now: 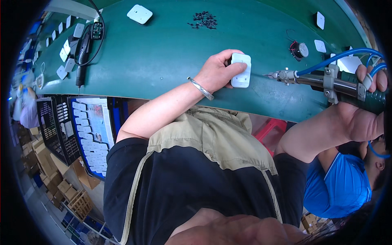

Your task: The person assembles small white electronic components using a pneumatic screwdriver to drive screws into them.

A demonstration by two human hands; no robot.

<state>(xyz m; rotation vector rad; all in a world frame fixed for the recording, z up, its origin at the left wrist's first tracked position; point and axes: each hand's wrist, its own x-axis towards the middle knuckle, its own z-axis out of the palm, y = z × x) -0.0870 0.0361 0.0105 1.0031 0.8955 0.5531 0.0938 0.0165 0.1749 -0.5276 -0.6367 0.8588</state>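
Observation:
My left hand [215, 72] is closed around a small white rounded rectangular plastic casing [241, 77] above the green table, with the thumb on its face. Small holes show in that face. At the right, my right hand [382, 80] wraps round the dark grip of a powered screwdriver-like tool with a metal barrel [346, 85]; part of this hand lies at the dark picture rim. The tool's thin tip points left toward the casing and stays a little apart from it. A blue hose [339, 56] runs along the tool.
Small black parts [204, 19] lie heaped on the green table [163, 41]. A white casing [139, 14] sits at the far left, a round speaker-like part [301, 50] at the right. A black corded screwdriver [83, 57] lies left. A person in blue [339, 183] sits at lower right.

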